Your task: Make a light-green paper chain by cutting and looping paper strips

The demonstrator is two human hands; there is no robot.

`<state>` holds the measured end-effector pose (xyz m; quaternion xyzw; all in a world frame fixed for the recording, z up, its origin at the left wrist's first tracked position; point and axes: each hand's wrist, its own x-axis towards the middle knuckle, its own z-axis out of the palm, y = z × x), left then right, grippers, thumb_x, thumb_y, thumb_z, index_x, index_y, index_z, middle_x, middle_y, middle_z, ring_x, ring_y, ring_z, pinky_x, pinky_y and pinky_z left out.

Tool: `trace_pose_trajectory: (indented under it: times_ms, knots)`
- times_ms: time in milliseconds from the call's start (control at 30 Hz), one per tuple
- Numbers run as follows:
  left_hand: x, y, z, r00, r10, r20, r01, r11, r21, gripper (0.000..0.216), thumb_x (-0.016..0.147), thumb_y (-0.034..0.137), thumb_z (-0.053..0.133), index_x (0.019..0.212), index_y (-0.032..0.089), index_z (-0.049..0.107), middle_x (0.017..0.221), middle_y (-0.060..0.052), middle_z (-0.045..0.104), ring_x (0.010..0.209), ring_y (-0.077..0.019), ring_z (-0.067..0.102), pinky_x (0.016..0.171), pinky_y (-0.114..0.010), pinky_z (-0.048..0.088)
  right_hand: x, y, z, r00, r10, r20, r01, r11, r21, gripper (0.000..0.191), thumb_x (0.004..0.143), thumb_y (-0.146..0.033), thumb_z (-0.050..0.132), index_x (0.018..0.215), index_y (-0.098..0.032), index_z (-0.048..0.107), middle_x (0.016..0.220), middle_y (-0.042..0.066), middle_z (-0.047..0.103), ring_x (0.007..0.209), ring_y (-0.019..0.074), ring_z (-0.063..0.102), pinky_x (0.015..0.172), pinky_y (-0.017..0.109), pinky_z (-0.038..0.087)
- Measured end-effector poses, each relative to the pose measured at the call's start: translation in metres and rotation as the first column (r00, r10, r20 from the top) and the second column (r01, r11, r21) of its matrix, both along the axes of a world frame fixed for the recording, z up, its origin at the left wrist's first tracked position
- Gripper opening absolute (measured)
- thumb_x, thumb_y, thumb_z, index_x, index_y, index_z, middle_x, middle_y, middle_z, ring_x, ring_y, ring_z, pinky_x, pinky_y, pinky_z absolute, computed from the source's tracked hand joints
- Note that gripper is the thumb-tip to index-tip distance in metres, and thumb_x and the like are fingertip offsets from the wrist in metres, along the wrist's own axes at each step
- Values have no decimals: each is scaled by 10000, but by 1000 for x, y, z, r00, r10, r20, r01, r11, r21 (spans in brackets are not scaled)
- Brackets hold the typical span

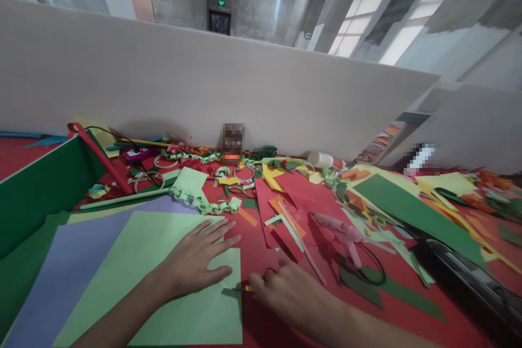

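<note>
My left hand (199, 258) lies flat with fingers spread on a light green paper sheet (163, 304). My right hand (285, 288) is closed at the sheet's right edge, with its fingers round a small pair of scissors (248, 288). A bit of yellow and a thin dark blade show past the fingers; the handles are mostly hidden. The blade points left over the paper, close below my left thumb. A notch breaks the sheet's right edge above it. Purple paper (53, 277) lies under the green sheet.
A pink glue gun (340, 234) with its black cord lies right of my hands. Beyond are paper scraps (281, 190) and a green paper chain (212, 206). A green box wall (49, 190) stands left, a black object (468, 277) right, a white partition (183, 87) behind.
</note>
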<state>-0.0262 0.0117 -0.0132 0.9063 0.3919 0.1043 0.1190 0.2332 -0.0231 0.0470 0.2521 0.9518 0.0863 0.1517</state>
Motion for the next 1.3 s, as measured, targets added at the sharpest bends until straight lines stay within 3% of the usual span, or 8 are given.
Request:
trace_pose_trajectory:
  times_ms: [200, 500, 767, 1067, 1200, 1300]
  knots:
    - [0, 0, 2, 1000, 1, -11, -1, 999, -39, 632, 982, 582, 503, 1566, 431, 315, 1686, 31, 237, 1526, -245, 299, 1247, -443, 174, 8, 3, 2, 999, 33, 12, -34, 998, 49, 227, 885, -95, 630, 981, -216, 464, 649, -25, 692, 470, 206, 655, 466, 367, 201]
    - [1, 0, 6, 1000, 11, -11, -12, 994, -106, 621, 981, 595, 496, 1558, 443, 327, 1689, 40, 216, 1538, -258, 267, 1249, -468, 165, 6, 13, 20, 994, 84, 74, -83, 996, -23, 151, 914, -95, 637, 939, -194, 527, 693, -23, 714, 529, 186, 682, 429, 349, 221]
    - [2, 0, 8, 1000, 14, -1, -14, 990, -140, 623, 970, 562, 535, 1551, 451, 338, 1690, 32, 208, 1539, -264, 261, 1246, -499, 169, 12, 15, 19, 994, 76, 78, -77, 997, 3, 126, 905, -132, 671, 927, -182, 557, 668, -6, 725, 495, 195, 671, 440, 340, 239]
    - [2, 0, 13, 1000, 16, -21, -19, 985, -169, 622, 981, 579, 506, 1559, 449, 317, 1693, 22, 210, 1544, -260, 246, 1244, -510, 165, 23, 8, 19, 996, 47, 72, -51, 997, 50, 160, 877, -145, 699, 896, -187, 545, 603, -25, 694, 455, 179, 641, 439, 343, 168]
    - [5, -4, 20, 999, 32, -6, -33, 981, -189, 599, 968, 580, 529, 1527, 402, 409, 1676, -22, 297, 1523, -294, 291, 1229, -519, 183, 43, 5, 22, 997, 33, 64, -38, 996, 85, 168, 909, -197, 691, 892, -211, 524, 587, -48, 668, 432, 168, 599, 460, 332, 221]
    - [12, -12, 31, 992, 129, 9, -123, 966, -228, 463, 954, 479, 574, 1387, 314, 562, 1556, -72, 487, 1427, -324, 413, 1151, -495, 316, 67, -1, 13, 998, -46, -52, 56, 976, 209, 109, 956, -242, 633, 974, -218, 529, 700, -18, 694, 540, 195, 632, 528, 335, 332]
